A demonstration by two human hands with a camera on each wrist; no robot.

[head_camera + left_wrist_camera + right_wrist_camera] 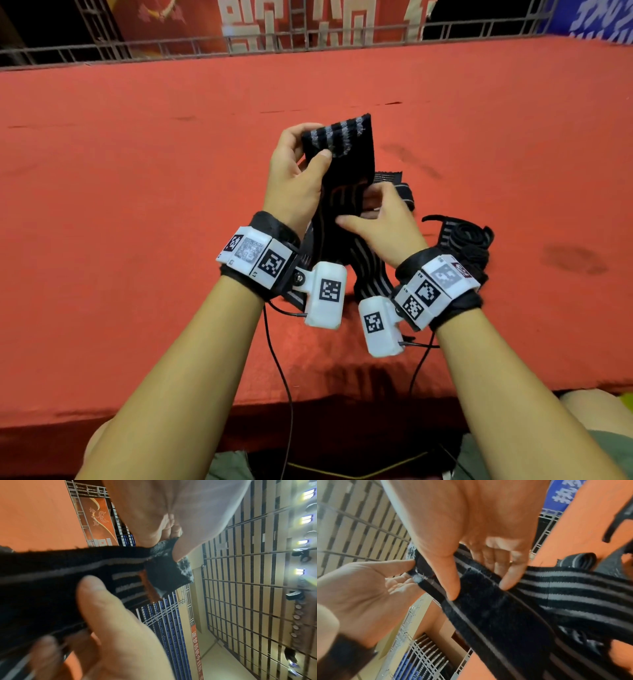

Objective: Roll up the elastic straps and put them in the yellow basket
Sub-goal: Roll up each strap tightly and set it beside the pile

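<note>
At about 10 o'clock of the head view's centre, the left hand [294, 178] pinches the top end of a black elastic strap [342, 192] with grey stripes, thumb on the near face and fingers curled behind. The left wrist view shows the thumb [185, 545] pressed on the fuzzy patch at the strap's tip, which is probably the end where rolling should start; holding it high lets the rest hang free and untwisted.

Just right of centre, near 4 o'clock of the left hand, the right hand [380, 222] holds the same strap lower down. In the right wrist view its thumb [448, 580] lies across the dark face and its fingers [508, 574] curl round the far edge, so it grasps the band and does not merely touch it. This looks like a steadying hold that keeps a short length taut between the two hands, ready for the first turn. No roll has yet been formed in the strap, so this one seems to be at the very start.

The strap's lower length trails down to the red table [137, 171] between the wrists. At 3 to 4 o'clock, just beyond the right wrist, a heap of other straps [462, 240] lies on the cloth, one of them partly coiled. They sit close to hand, presumably waiting their turn.

The yellow basket is in none of the views, so where the finished rolls will go cannot be told.
</note>
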